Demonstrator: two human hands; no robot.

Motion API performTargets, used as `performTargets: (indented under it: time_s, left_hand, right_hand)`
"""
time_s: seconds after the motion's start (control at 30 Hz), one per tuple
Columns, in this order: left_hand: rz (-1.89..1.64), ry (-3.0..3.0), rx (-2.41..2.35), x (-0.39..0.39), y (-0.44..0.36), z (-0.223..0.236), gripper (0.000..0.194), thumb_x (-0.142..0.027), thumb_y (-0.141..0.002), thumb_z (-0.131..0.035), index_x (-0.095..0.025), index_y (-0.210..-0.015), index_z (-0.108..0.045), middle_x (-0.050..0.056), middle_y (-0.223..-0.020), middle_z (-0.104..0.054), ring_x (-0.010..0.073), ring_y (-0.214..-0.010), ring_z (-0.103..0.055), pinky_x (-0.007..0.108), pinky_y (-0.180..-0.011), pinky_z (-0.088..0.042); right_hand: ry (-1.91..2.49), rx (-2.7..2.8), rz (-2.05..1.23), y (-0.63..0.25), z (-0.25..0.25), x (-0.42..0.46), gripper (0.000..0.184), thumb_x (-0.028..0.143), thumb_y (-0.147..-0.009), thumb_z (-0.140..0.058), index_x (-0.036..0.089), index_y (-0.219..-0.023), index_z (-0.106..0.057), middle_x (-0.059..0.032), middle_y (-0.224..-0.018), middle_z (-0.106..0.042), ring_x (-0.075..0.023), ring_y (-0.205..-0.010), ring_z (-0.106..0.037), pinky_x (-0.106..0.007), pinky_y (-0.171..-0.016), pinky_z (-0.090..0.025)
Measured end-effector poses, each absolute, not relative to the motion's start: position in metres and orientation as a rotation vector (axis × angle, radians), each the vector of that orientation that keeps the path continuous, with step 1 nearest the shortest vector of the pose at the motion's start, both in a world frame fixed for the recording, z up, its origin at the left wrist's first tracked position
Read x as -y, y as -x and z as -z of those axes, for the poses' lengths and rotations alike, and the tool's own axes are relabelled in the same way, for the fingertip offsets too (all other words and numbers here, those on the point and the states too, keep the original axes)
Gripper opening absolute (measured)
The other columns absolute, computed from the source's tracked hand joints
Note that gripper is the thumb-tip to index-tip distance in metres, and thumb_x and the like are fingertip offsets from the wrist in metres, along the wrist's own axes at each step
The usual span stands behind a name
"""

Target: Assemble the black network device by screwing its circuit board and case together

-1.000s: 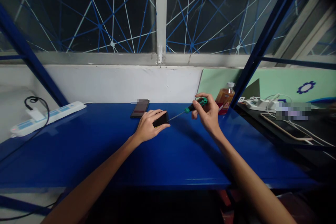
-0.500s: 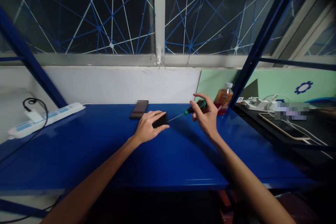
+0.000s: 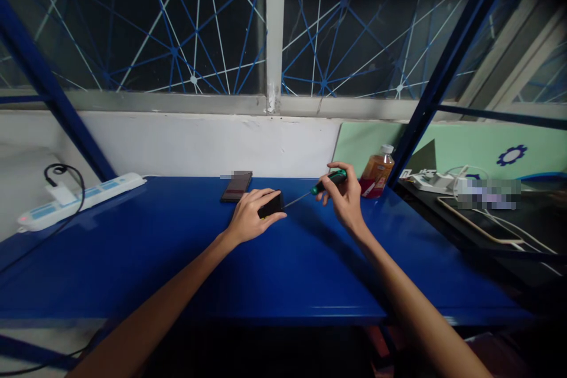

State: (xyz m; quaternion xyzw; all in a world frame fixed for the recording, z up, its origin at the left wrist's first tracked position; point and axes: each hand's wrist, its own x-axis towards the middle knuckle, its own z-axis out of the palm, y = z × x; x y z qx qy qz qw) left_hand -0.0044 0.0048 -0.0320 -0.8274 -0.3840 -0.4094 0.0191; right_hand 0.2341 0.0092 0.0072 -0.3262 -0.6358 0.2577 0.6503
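Near the middle of the blue table [image 3: 301,271], my left hand [image 3: 248,217] is closed around a small black box-shaped object [image 3: 271,205], thumb on its near side and fingers over its far side. What kind of object it is I cannot make out. My right hand [image 3: 349,195] grips the green-and-black handle of a screwdriver [image 3: 328,182], its index finger raised over the handle. The thin metal shaft slants down to the left, and its tip meets the right end of the black object. Whether the tip sits in a screw is too small to tell.
Behind my left hand lies a dark phone [image 3: 237,186]. A drink bottle [image 3: 377,171] stands at the back right. At the left is a white power strip [image 3: 84,201] with a black cable. Another phone [image 3: 478,220] and white cables lie on the dark surface at right.
My right hand has turned slightly around the screwdriver handle, its fingers shifting a little left. The left hand still holds the black object in place. The whole view has shifted slightly.
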Motion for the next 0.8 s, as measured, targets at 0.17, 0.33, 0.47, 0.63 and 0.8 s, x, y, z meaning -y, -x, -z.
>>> performTargets:
  time_s: [0.17, 0.33, 0.47, 0.63, 0.8]
  left_hand:
    - [1.263, 2.569, 1.177, -0.0046, 0.0046, 0.0317, 0.050, -0.053, -0.084, -0.065, -0.026, -0.126, -0.059, 0.009, -0.119, -0.066, 0.0285, -0.107, -0.062, 0.051, -0.091, -0.048]
    - [1.260, 2.564, 1.187, -0.0039, 0.0037, 0.0307, 0.050, -0.052, -0.084, -0.065, -0.026, -0.126, -0.059, 0.009, -0.119, -0.066, 0.0277, -0.107, -0.062, 0.049, -0.091, -0.048]
    - [1.257, 2.569, 1.177, -0.0045, 0.0039, 0.0317, 0.051, -0.053, -0.084, -0.065, -0.026, -0.126, -0.059, 0.009, -0.120, -0.066, 0.0275, -0.108, -0.061, 0.049, -0.091, -0.049]
    - [1.237, 2.570, 1.194, -0.0055, 0.0045, 0.0335, 0.051, -0.053, -0.084, -0.065, -0.025, -0.127, -0.059, 0.009, -0.121, -0.065, 0.0277, -0.108, -0.061, 0.049, -0.091, -0.048]
    - [1.226, 2.563, 1.206, -0.0061, 0.0049, 0.0334, 0.051, -0.053, -0.084, -0.065, -0.025, -0.126, -0.060, 0.009, -0.120, -0.066, 0.0276, -0.108, -0.061, 0.048, -0.091, -0.048]
  right_hand:
    - [0.776, 1.421, -0.588, -0.2335, -0.0083, -0.0070, 0.039, 0.038, -0.082, -0.067, 0.023, -0.112, -0.048, 0.0087, -0.053, -0.053, -0.0118, -0.038, -0.054, -0.024, -0.039, -0.044]
    - [0.792, 1.421, -0.551, -0.2322, -0.0093, -0.0046, 0.043, 0.039, -0.081, -0.068, 0.023, -0.115, -0.048, 0.0062, -0.058, -0.059, -0.0123, -0.041, -0.057, -0.025, -0.041, -0.046]
    - [0.752, 1.432, -0.611, -0.2328, -0.0102, -0.0050, 0.039, 0.039, -0.082, -0.066, 0.023, -0.113, -0.047, 0.0066, -0.058, -0.058, -0.0121, -0.040, -0.056, -0.024, -0.040, -0.046]
    - [0.835, 1.412, -0.453, -0.2288, -0.0075, -0.0019, 0.050, 0.034, -0.076, -0.072, 0.023, -0.118, -0.048, 0.0051, -0.062, -0.061, -0.0120, -0.042, -0.057, -0.024, -0.040, -0.046]
    - [0.723, 1.400, -0.574, -0.2256, -0.0067, -0.0035, 0.043, 0.034, -0.082, -0.066, 0.024, -0.118, -0.045, 0.0043, -0.070, -0.062, -0.0104, -0.042, -0.058, -0.024, -0.042, -0.049]
